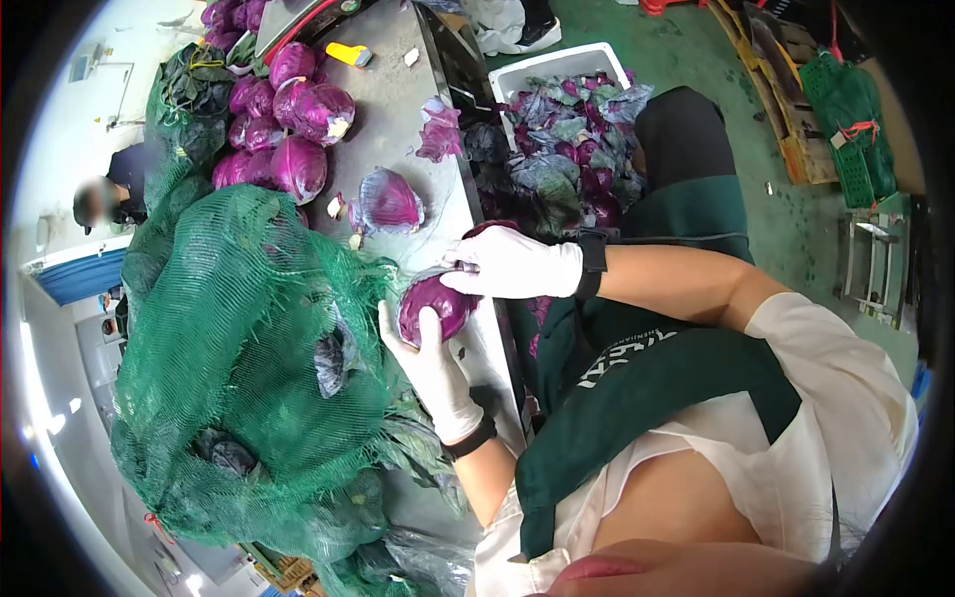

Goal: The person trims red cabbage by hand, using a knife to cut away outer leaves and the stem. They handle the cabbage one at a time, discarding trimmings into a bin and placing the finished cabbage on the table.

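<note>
My left hand (433, 373), in a white glove, is closed around a peeled purple cabbage (438, 308) at the table's near edge, thumb on top of it. Over the cabbage's upper right side is my right hand (517, 263), also gloved, with its fingers curled. A small dark piece shows between those fingers; too little is visible to name it. Some purple leaf (490, 228) shows just behind this hand. Beyond both hands, a loose cabbage leaf (389, 202) lies cupped on the steel table (388, 109).
A green mesh sack (249, 368) with cabbages covers the table's left. Several purple cabbages (298, 167) are piled behind it, near a yellow-handled tool (348, 54). A white crate (555, 63) full of leaves stands beside my legs. Another person (124, 184) is at the far left.
</note>
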`<state>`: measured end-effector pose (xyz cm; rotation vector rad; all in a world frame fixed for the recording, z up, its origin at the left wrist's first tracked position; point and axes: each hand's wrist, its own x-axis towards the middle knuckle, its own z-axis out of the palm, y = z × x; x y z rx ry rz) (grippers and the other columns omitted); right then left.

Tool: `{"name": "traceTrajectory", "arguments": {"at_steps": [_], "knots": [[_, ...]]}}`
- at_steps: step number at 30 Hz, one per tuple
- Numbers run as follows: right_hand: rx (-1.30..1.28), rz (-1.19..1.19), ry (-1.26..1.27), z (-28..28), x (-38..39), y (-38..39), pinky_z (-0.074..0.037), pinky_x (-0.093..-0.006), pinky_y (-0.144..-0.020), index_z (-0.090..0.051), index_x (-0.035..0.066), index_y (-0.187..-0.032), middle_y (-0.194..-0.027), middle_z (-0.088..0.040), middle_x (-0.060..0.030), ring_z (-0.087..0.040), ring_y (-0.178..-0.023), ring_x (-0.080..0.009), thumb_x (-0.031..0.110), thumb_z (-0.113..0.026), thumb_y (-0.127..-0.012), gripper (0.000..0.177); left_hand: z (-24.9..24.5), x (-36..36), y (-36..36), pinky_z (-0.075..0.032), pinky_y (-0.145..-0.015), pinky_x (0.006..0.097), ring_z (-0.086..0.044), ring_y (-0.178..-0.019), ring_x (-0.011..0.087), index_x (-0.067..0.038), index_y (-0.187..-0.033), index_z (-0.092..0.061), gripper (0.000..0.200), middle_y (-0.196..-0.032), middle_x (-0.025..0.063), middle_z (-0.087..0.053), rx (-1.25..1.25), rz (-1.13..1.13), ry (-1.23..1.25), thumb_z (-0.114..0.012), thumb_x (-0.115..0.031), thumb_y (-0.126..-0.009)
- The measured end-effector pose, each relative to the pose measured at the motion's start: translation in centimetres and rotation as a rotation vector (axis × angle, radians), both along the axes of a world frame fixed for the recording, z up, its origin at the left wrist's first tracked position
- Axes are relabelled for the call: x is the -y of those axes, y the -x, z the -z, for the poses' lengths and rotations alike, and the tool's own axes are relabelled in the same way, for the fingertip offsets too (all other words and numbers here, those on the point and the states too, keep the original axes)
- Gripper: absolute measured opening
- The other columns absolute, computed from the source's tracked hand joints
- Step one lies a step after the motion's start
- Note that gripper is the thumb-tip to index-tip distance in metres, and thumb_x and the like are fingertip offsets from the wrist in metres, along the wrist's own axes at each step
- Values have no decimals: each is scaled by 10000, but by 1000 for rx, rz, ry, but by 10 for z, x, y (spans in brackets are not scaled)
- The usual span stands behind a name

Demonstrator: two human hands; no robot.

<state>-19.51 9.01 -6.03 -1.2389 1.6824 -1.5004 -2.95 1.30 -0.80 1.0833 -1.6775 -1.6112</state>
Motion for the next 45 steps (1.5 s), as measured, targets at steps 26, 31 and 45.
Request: {"name": "traceTrajectory", "arguments": {"at_steps": [26,31,45], "knots": [[-239,-138,-70,-40,-28,10,-529,-461,-637,-532,55,-1325,-763,-650,-191,-653,-683,-382,127,-561,-824,507,-16,12,0,-316,-1138,421,-429,-1325,309,-5,-1417,-387,935,-1404,163,-451,371,389,847,-883,-109,-631],[-375,-125,-110,-31,-28,0,-528,-451,-600,-379,72,-1471,-806,-656,-173,-642,-637,-369,118,-580,-817,686,-6,5,14,-285,-1155,437,-391,-1362,333,-4,-1475,-323,971,-1445,190,-410,278,321,691,-875,-133,-686],[-187,118,-35,25,17,54,-509,-363,-582,-612,84,-1243,-772,-643,-145,-650,-669,-305,118,-514,-914,346,-2,-9,18,-325,-1130,406,-464,-1291,321,22,-1394,-392,838,-1356,202,-476,373,302,799,-837,-71,-690]]}}
